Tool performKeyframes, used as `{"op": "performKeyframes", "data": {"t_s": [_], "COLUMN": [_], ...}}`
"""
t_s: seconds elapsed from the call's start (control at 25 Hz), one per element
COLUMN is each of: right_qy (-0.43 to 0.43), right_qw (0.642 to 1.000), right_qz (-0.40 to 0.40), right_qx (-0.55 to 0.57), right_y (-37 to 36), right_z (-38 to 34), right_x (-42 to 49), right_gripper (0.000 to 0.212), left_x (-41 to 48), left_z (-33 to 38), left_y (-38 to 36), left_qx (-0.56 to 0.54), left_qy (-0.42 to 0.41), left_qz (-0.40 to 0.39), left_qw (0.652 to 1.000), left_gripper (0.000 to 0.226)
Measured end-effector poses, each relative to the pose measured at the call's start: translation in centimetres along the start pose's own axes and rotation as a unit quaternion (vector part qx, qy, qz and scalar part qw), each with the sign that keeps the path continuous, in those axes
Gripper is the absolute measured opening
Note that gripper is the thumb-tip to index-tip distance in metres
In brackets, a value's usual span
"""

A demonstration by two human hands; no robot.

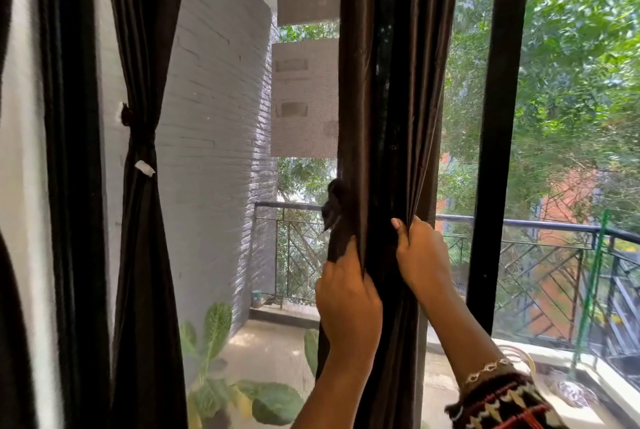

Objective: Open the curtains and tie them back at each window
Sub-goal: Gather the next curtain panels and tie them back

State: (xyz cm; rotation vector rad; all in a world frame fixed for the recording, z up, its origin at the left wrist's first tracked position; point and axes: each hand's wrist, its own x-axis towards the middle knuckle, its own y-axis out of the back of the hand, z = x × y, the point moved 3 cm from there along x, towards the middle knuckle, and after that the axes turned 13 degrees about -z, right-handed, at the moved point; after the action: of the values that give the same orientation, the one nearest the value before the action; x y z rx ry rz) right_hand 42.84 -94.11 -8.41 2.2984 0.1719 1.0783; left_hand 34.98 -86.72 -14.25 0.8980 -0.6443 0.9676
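Head view: I look out through a window onto a balcony with a railing (519, 224) and a leafy plant (214, 324) near the glass.
Middle curtain (391, 99): dark brown, hanging in the centre of the view, bunched into a narrow column just left of the black window post (498, 151).
Left hand (346, 293): fingers curled round the left side of the bunch, squeezing the folds.
Right hand (422, 255): pinches the right-side folds between thumb and fingers, a little higher.
Strap (334, 203): a dark strip of cloth sticks out at the bunch's left edge, above the left hand; I cannot tell whether it is held.
Left curtain (142, 220): at the far left, cinched at the waist by a tie (138, 148).
Step in hand: I judge it to be gathering the middle curtain for tying.
Next move: it calls for one hand to keep the bunch tight while the other wraps the strap round it.
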Motion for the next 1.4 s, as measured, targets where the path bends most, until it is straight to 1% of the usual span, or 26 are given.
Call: {"op": "performKeyframes", "data": {"t_s": [0.12,0.2,0.28,0.36,0.4,0.48,0.52,0.56,0.64,0.68,0.8,0.92,0.96,1.0,1.08,1.16,1.2,1.24,1.28,1.32,1.36,1.4], "right_qy": [0.001,0.002,0.005,0.024,0.030,0.029,0.028,0.030,0.043,0.051,0.058,0.060,0.061,0.062,0.062,0.060,0.061,0.065,0.069,0.069,0.063,0.055], "right_qw": [0.999,0.996,0.993,0.993,0.993,0.993,0.993,0.993,0.993,0.993,0.991,0.992,0.992,0.993,0.994,0.995,0.996,0.996,0.996,0.996,0.997,0.998], "right_qz": [-0.006,-0.026,-0.060,-0.073,-0.072,-0.074,-0.078,-0.079,-0.072,-0.070,-0.082,-0.074,-0.073,-0.075,-0.068,-0.051,-0.044,-0.042,-0.043,-0.044,-0.039,-0.032], "right_qx": [0.050,0.090,0.102,0.087,0.083,0.087,0.085,0.081,0.080,0.084,0.094,0.083,0.078,0.073,0.066,0.060,0.055,0.049,0.041,0.032,0.021,0.007], "right_y": [-0.1,-0.2,-0.5,-1.0,-1.1,-1.3,-1.3,-1.3,-1.2,-1.1,-1.0,-0.7,-0.6,-0.6,-0.4,0.0,0.2,0.3,0.4,0.5,0.6,0.7], "right_z": [-0.2,-0.4,-0.6,-0.5,-0.2,0.4,0.6,0.8,0.8,0.8,0.5,0.3,0.3,0.2,0.2,0.1,0.1,0.0,0.0,-0.2,-0.3,-0.4], "right_x": [-0.1,-0.1,-0.6,-1.2,-1.4,-1.4,-1.3,-1.3,-1.5,-1.6,-2.2,-2.5,-2.6,-2.8,-3.0,-3.1,-3.3,-3.4,-3.6,-3.7,-3.8,-3.9], "right_gripper": [0.032,0.040,0.047,0.040,0.033,0.025,0.024,0.024,0.023,0.021,0.019,0.036,0.037,0.036,0.037,0.042,0.042,0.038,0.030,0.022,0.019,0.021], "left_x": [-0.2,0.0,0.1,0.1,0.1,-0.1,-0.1,0.0,0.9,1.8,4.3,6.1,6.5,6.8,7.0,7.0,6.9,6.8,6.8,6.8,6.8,6.8], "left_z": [1.0,1.4,1.4,1.3,1.1,0.5,0.1,-0.2,-0.9,-0.9,-0.5,-0.2,-0.2,-0.1,0.2,0.4,0.5,0.6,0.6,0.6,0.6,0.7], "left_y": [-0.5,-0.9,-1.2,-1.5,-1.7,-1.7,-1.4,-1.0,-0.6,-0.7,-1.4,-1.6,-1.8,-1.9,-1.9,-1.5,-1.5,-1.6,-1.6,-1.8,-1.8,-1.6], "left_qx": [0.015,0.020,0.002,-0.012,-0.021,-0.052,-0.095,-0.160,-0.274,-0.302,-0.320,-0.326,-0.337,-0.354,-0.400,-0.439,-0.470,-0.503,-0.542,-0.580,-0.612,-0.637], "left_qy": [-0.049,-0.057,-0.059,-0.064,-0.064,-0.077,-0.073,-0.056,-0.018,-0.005,0.022,0.042,0.051,0.058,0.061,0.035,0.014,0.019,0.060,0.121,0.169,0.189], "left_qz": [-0.013,-0.036,-0.060,-0.062,-0.074,-0.096,-0.094,-0.081,-0.060,-0.070,-0.127,-0.144,-0.153,-0.160,-0.147,-0.133,-0.139,-0.147,-0.155,-0.153,-0.143,-0.132], "left_qw": [0.999,0.998,0.996,0.996,0.995,0.991,0.988,0.982,0.960,0.951,0.939,0.934,0.927,0.920,0.903,0.888,0.872,0.851,0.824,0.791,0.759,0.735], "left_gripper": [0.028,0.026,0.021,0.017,0.019,0.032,0.040,0.046,0.048,0.051,0.060,0.070,0.071,0.069,0.056,0.048,0.048,0.046,0.047,0.052,0.055,0.056]}}
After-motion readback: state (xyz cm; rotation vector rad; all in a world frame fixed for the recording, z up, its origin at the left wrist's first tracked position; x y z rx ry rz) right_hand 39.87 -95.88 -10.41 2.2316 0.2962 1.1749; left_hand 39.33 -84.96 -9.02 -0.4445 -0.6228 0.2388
